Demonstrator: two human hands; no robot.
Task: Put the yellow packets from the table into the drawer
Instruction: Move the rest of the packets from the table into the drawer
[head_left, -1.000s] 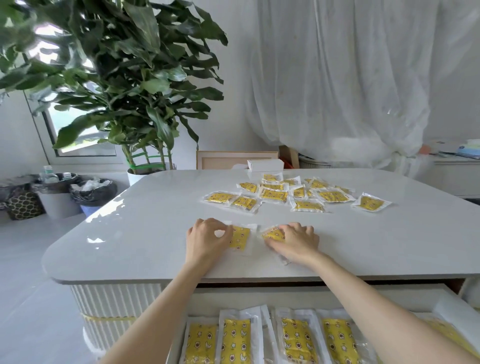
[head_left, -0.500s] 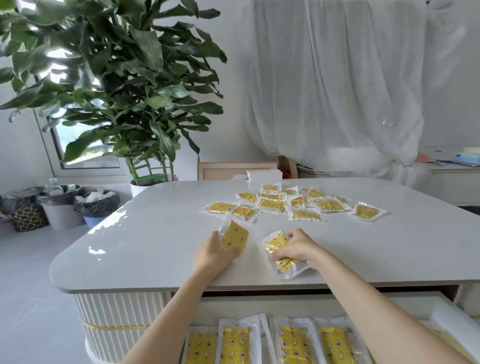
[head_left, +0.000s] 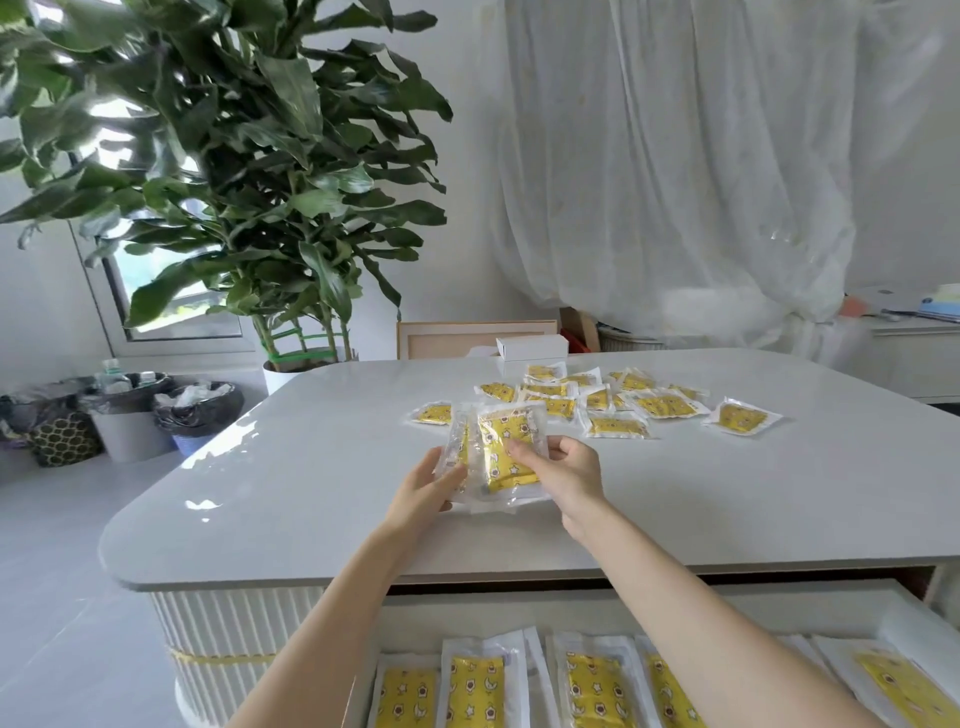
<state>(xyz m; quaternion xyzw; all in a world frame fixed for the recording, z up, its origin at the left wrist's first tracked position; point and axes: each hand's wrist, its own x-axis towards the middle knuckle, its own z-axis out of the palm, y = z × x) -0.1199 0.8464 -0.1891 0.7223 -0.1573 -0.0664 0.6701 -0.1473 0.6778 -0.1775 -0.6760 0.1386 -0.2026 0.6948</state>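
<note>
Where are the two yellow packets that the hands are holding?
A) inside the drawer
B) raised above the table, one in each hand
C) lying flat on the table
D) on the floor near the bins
B: the left hand and the right hand each grip one of the yellow packets, tilted up off the table, not yet in the drawer.

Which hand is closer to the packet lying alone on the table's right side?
Right. The right hand is closer, down-left of the lone packet; the left hand is farther left.
</note>
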